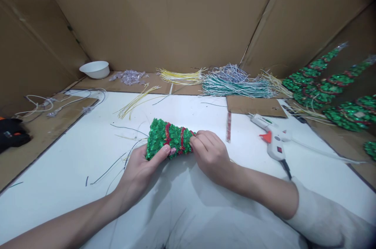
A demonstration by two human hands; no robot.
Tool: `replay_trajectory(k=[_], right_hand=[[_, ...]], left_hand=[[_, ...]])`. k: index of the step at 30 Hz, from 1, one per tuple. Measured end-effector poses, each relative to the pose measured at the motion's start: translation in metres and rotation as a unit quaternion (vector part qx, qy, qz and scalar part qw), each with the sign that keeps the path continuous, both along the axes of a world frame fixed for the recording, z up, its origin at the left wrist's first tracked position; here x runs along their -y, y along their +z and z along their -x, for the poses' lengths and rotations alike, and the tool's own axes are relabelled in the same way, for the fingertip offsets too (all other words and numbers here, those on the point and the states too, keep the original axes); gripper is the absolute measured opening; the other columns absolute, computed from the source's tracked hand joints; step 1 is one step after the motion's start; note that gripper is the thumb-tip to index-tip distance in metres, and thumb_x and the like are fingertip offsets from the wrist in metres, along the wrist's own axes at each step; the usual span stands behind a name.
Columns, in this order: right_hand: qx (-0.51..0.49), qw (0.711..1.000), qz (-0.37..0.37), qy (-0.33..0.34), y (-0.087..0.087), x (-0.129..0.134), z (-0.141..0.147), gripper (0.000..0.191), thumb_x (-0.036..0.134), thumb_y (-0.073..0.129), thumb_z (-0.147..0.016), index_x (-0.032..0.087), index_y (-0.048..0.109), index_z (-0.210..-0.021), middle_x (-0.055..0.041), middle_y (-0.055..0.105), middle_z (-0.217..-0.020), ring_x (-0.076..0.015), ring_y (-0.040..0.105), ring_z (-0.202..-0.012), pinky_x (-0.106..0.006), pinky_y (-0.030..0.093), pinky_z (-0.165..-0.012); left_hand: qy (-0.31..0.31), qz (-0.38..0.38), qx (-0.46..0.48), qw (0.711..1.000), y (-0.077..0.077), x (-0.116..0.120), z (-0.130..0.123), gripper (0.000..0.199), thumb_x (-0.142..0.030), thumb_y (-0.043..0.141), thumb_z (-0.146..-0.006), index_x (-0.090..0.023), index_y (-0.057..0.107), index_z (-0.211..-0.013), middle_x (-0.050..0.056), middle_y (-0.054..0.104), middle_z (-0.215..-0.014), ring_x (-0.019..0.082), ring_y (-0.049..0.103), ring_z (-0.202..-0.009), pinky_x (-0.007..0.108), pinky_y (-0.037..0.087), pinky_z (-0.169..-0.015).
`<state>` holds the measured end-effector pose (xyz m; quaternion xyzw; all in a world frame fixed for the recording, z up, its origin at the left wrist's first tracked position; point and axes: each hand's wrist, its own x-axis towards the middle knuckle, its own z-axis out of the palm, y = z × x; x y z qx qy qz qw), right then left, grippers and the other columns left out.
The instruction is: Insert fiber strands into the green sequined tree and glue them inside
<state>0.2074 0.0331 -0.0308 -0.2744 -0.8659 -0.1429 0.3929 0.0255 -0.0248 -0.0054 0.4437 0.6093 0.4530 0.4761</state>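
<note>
A green beaded cone (158, 136) with red bands lies on its side in the air above the white tabletop, its wide end to the left. My left hand (147, 162) holds it by the wide end from below, thumb across the front beside a small pink piece. At the narrow right end, the fingers of my right hand (210, 151) are pinched together against the cone. Whatever they may grip there is hidden. Loose dark and yellow wires (108, 169) stick out behind and left of my left hand.
A glue gun (274, 145) rests at the right, its cord trailing. Wire bundles (237, 86), clear pieces (129, 77) and a white bowl (95, 69) line the back edge. Finished-looking green cones (314, 92) stand or lean at the right. A black tool (12, 134) lies far left.
</note>
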Motion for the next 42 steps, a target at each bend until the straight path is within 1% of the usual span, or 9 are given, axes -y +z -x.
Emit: replay_trajectory(k=[7,13,18,21,23,28,33,40,42], right_hand=[[0.023,0.999,0.020,0.015,0.002,-0.004,0.000,0.022,0.002,0.040,-0.084,0.009,0.060,-0.079,-0.0064,0.055,-0.064,-0.0179,0.049,-0.072,-0.029,0.043,-0.066],[-0.090,0.988,0.121,0.024,0.036,-0.012,-0.016,0.014,0.012,0.046,-0.085,0.015,0.055,-0.076,-0.0044,0.058,-0.069,-0.0157,0.052,-0.069,-0.030,0.042,-0.068],[-0.190,0.946,0.252,-0.078,0.051,-0.047,-0.042,0.012,0.021,0.051,-0.083,0.017,0.059,-0.075,-0.0019,0.064,-0.073,-0.0149,0.058,-0.068,-0.026,0.043,-0.066],[-0.110,0.896,0.416,-0.113,0.040,-0.070,-0.052,0.022,0.026,0.048,-0.084,0.017,0.066,-0.075,-0.0026,0.069,-0.077,-0.0162,0.062,-0.062,-0.027,0.045,-0.061],[-0.038,0.873,0.469,-0.129,0.034,-0.082,-0.058,0.027,0.026,0.044,-0.085,0.017,0.070,-0.086,-0.0042,0.071,-0.092,-0.0168,0.063,-0.061,-0.028,0.046,-0.060],[0.136,0.903,0.351,-0.206,0.028,-0.102,-0.082,0.036,0.009,0.041,-0.080,0.016,0.069,-0.100,-0.0093,0.067,-0.107,-0.0248,0.061,-0.097,-0.030,0.043,-0.079],[0.266,0.877,0.371,-0.151,0.022,-0.109,-0.104,0.032,0.005,0.046,-0.070,0.022,0.069,-0.085,-0.0036,0.070,-0.093,-0.0193,0.064,-0.083,-0.024,0.040,-0.066],[0.282,0.879,0.351,-0.160,0.021,-0.118,-0.113,0.014,0.008,0.054,-0.069,0.018,0.063,-0.073,-0.0050,0.067,-0.079,-0.0174,0.060,-0.074,-0.022,0.038,-0.063],[0.283,0.893,0.307,-0.167,0.025,-0.118,-0.114,0.010,0.010,0.054,-0.071,0.017,0.061,-0.073,-0.0052,0.065,-0.076,-0.0174,0.059,-0.072,-0.023,0.038,-0.062]], left_hand=[[-0.007,-0.002,-0.010,1.000,0.001,-0.003,0.001,0.024,-0.044,0.065,-0.073,-0.019,0.066,-0.071,-0.001,0.067,-0.076,0.017,0.056,-0.072,0.022,0.043,-0.065],[-0.003,0.008,0.038,0.999,0.003,-0.009,0.002,0.027,-0.045,0.065,-0.073,-0.019,0.069,-0.078,0.003,0.071,-0.082,0.021,0.061,-0.080,0.027,0.046,-0.073],[0.015,0.005,0.109,0.994,0.002,-0.012,0.012,0.030,-0.042,0.065,-0.074,-0.015,0.070,-0.087,0.006,0.072,-0.087,0.024,0.062,-0.087,0.031,0.046,-0.081],[0.019,0.000,0.137,0.990,0.003,-0.011,0.017,0.030,-0.040,0.065,-0.075,-0.015,0.070,-0.091,0.007,0.072,-0.089,0.022,0.062,-0.086,0.030,0.047,-0.080],[0.013,-0.007,0.154,0.988,0.003,-0.010,0.020,0.029,-0.039,0.065,-0.076,-0.015,0.071,-0.090,0.007,0.072,-0.089,0.021,0.063,-0.083,0.029,0.048,-0.075],[0.011,-0.003,0.187,0.982,0.001,-0.009,0.025,0.025,-0.037,0.065,-0.076,-0.015,0.071,-0.087,0.005,0.072,-0.082,0.015,0.062,-0.071,0.022,0.049,-0.065],[0.020,0.003,0.236,0.972,0.003,-0.010,0.023,0.021,-0.034,0.066,-0.075,-0.014,0.071,-0.079,0.004,0.071,-0.073,0.013,0.061,-0.064,0.020,0.050,-0.063],[0.011,0.008,0.251,0.968,0.004,-0.009,0.023,0.021,-0.034,0.064,-0.076,-0.014,0.071,-0.083,0.005,0.071,-0.076,0.014,0.061,-0.065,0.020,0.050,-0.061],[0.009,0.013,0.249,0.968,0.003,-0.008,0.024,0.022,-0.034,0.064,-0.076,-0.015,0.071,-0.085,0.005,0.071,-0.076,0.015,0.061,-0.067,0.021,0.051,-0.062]])
